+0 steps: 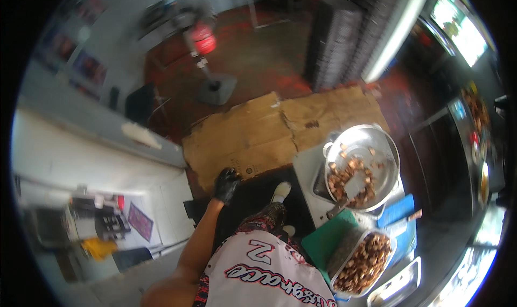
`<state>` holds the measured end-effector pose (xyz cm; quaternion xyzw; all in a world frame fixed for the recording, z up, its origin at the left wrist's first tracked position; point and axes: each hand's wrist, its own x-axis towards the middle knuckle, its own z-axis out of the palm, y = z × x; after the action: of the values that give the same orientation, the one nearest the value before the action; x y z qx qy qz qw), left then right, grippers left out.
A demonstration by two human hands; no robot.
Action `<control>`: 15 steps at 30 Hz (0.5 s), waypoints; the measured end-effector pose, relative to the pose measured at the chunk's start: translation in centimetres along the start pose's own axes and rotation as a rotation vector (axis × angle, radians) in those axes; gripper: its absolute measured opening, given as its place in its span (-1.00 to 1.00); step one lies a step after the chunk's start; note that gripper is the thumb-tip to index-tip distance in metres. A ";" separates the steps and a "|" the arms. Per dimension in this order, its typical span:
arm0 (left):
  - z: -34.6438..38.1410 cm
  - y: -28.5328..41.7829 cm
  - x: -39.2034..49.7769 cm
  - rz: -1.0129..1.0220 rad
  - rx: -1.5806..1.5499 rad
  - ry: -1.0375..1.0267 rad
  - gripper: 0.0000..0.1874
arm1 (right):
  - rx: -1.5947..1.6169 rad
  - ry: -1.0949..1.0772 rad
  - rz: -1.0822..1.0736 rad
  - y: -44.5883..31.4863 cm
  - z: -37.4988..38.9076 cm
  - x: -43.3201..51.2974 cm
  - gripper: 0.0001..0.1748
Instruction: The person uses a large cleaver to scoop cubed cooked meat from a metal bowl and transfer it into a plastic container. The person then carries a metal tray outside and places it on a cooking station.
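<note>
My left hand (227, 186), in a black glove, hangs over the dark mat (246, 198), left of my legs. Nothing shows in it, but its finger pose is unclear. My right hand is out of view. Right of my body, a large round metal pan (385, 145) holds chopped brown pieces (355, 169) that look like meat. A cleaver (357, 186) lies with its blade in the pan and its handle over the near rim. A rectangular metal tray (347, 252) full of similar pieces overlaps the green cutting board (329, 234). A knife (398, 226) rests on the blue cutting board (394, 210).
Flattened cardboard (242, 133) covers the floor ahead. Beyond it stand a pedestal fan (216, 85) and tall dark stacks of trays (333, 44). A low wall (101, 121) runs along the left. An empty-looking metal tray (398, 282) lies at the lower right.
</note>
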<state>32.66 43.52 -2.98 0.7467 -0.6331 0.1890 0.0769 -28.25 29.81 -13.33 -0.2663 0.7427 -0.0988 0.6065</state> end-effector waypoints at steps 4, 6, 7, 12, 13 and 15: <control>-5.0 1.5 -12.3 -1.285 -0.749 -0.186 -0.68 | -0.187 -0.125 -0.101 -8.0 4.6 2.8 -0.69; -7.0 2.7 -16.5 -1.373 -0.566 -0.211 -0.65 | -0.296 -0.194 -0.146 -12.0 8.8 3.2 -0.69; -6.9 2.6 -17.7 -1.387 -0.555 -0.101 -0.68 | -0.356 -0.232 -0.168 -14.0 11.3 3.0 -0.69; -3.3 -3.1 -18.1 -1.203 -0.513 0.063 -0.72 | -0.668 -0.417 -0.245 -21.3 27.3 1.7 -0.68; -3.6 -4.1 -17.8 -1.315 -0.740 0.250 -0.74 | -0.726 -0.444 -0.257 -22.1 30.8 0.8 -0.68; -5.5 -7.6 -18.8 -1.368 -0.813 0.384 -0.75 | -0.834 -0.492 -0.276 -23.2 37.9 -1.2 -0.68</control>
<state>36.70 64.10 -4.11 0.8363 -0.0324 -0.0196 0.5470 14.46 17.65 -10.68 -0.5972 0.5119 0.1929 0.5866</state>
